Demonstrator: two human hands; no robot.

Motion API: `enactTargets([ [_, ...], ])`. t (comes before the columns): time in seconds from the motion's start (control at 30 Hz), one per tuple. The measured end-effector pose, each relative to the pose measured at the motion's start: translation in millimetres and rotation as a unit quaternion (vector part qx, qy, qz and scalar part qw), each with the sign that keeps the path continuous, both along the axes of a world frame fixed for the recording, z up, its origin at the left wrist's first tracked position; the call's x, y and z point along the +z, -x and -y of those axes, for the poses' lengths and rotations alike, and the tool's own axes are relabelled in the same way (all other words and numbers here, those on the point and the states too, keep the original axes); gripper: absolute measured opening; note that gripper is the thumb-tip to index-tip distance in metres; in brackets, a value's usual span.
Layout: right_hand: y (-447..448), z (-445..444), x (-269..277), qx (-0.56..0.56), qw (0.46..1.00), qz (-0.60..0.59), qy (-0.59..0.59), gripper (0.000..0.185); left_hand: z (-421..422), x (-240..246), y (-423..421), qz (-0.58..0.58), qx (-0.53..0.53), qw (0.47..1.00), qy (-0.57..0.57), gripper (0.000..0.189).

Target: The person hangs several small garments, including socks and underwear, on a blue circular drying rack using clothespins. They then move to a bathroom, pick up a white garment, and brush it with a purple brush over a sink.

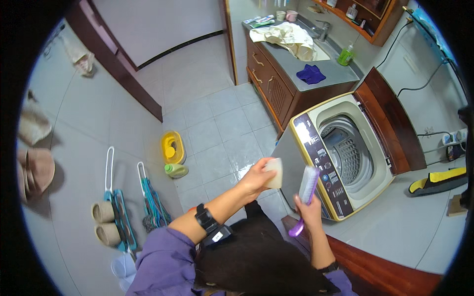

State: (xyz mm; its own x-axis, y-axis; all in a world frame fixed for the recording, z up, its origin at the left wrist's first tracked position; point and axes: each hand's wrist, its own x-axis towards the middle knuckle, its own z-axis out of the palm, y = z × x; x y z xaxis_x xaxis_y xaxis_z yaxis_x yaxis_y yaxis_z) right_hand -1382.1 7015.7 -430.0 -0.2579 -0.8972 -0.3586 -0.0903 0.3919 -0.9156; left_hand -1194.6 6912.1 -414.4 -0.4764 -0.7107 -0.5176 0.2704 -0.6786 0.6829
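My left hand (255, 180) grips a pale, cream-coloured block (274, 174) that looks like a bar of soap. A purple-handled scrub brush (308, 185) with whitish bristles is in my right hand (310, 211), its head pointing away from me. The block and the brush are apart. Just beyond my right hand stands a top-loading washing machine (301, 129) with its lid (389, 125) raised. Its metal drum (346, 155) is visible inside. A white cloth (287, 37) lies bunched over the sink on the vanity counter (333, 83), and a dark purple cloth (311, 74) rests near the counter's front corner.
A green soap bottle (346, 55) stands beside the faucet (323, 30). On the floor by the left wall are a yellow container (173, 147) and a green jug (176, 170). A mop (155, 203) and slippers (105, 224) hang on that wall. A doorway opens ahead.
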Motion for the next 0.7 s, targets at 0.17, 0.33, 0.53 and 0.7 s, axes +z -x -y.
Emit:
enactTargets([
  [0.17, -28, 149, 22, -0.044, 0.959, 0.274, 0.06, 0.021, 106, 14, 29, -0.037, 0.009, 0.999, 0.026, 0.032],
  [0.33, -42, 270, 19, -0.032, 0.957, 0.284, 0.058, 0.022, 216, 25, -15, 0.047, -0.018, 0.996, 0.074, 0.036],
  [0.53, 25, 390, -6, -0.198, 0.966, 0.161, 0.029, 0.014, 376, 18, -94, 0.16, -0.05, 0.974, 0.152, 0.036],
  [0.7, 95, 450, -26, -0.376, 0.918, 0.128, -0.004, 0.013, 503, 17, -112, 0.209, -0.114, 0.944, 0.228, 0.036],
])
